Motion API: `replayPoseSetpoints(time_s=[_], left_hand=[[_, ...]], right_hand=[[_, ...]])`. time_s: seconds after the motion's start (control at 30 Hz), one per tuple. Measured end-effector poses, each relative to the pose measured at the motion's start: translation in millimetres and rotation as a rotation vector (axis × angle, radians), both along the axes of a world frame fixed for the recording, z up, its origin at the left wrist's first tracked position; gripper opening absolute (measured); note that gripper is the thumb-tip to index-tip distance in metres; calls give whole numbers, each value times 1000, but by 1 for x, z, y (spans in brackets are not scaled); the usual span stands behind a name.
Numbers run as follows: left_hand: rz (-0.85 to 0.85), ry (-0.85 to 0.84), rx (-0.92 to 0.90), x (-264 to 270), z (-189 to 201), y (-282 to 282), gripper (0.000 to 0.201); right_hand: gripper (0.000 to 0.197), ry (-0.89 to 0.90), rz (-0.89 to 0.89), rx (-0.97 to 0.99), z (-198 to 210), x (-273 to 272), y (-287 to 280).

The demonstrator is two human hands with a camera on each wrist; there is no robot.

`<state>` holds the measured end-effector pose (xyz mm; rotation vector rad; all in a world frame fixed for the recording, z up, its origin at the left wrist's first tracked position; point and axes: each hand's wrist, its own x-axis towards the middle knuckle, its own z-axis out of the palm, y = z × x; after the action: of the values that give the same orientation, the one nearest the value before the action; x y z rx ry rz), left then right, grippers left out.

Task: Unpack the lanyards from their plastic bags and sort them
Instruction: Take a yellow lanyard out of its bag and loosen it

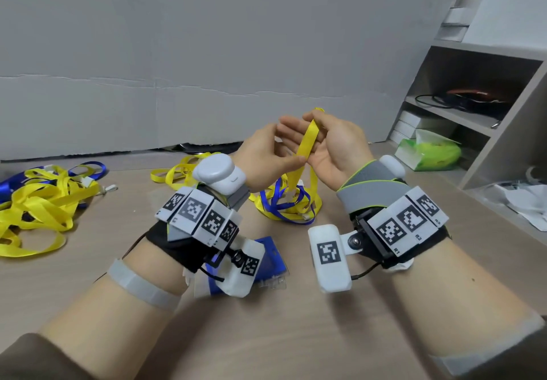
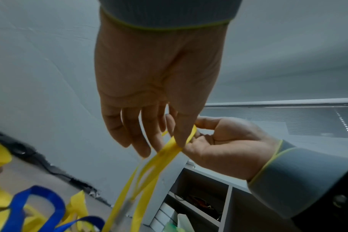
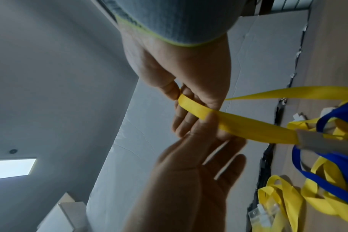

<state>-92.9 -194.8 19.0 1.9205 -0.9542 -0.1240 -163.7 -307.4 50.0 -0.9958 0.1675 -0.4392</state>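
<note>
A yellow lanyard [image 1: 307, 140] is stretched upright between both hands above the table. My right hand [image 1: 317, 117] pinches the strap's top fold between thumb and fingers, palm toward me. My left hand [image 1: 296, 157] pinches the same strap lower down with its thumb. In the right wrist view the strap [image 3: 238, 124] runs from the right hand [image 3: 179, 97] past the left thumb [image 3: 210, 120]. The strap's lower end hangs into a tangle of yellow and blue lanyards [image 1: 287, 205]. A blue lanyard in a plastic bag [image 1: 273, 258] lies under my left wrist.
A heap of yellow and blue lanyards [image 1: 38, 202] lies at the left of the table, with more yellow loops [image 1: 174, 172] at the back. A shelf unit [image 1: 473, 107] stands at the right beside a green tissue pack [image 1: 429, 151]. Crumpled clear bags [image 1: 518, 199] lie at the right edge.
</note>
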Motion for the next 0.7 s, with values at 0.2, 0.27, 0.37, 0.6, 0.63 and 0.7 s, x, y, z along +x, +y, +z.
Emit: replayPoseSetpoints(time_s=[0.2, 0.27, 0.37, 0.6, 0.63, 0.7], left_hand=[[-218, 199, 82, -1, -12, 0, 16], [-266, 284, 72, 0, -12, 2, 15], [-319, 407, 74, 1, -11, 8, 18], [-249, 467, 80, 9, -13, 14, 22], [-221, 457, 55, 11, -11, 15, 22], [-143, 448, -13, 14, -10, 14, 23]], right_hand=[[14, -20, -28, 26, -2, 2, -7], [12, -27, -57, 24, -3, 3, -11], [8, 3, -136, 3, -6, 5, -25], [9, 118, -297, 25, -19, 4, -69], [9, 125, -313, 13, -21, 3, -72], [9, 138, -335, -1, -22, 2, -75]])
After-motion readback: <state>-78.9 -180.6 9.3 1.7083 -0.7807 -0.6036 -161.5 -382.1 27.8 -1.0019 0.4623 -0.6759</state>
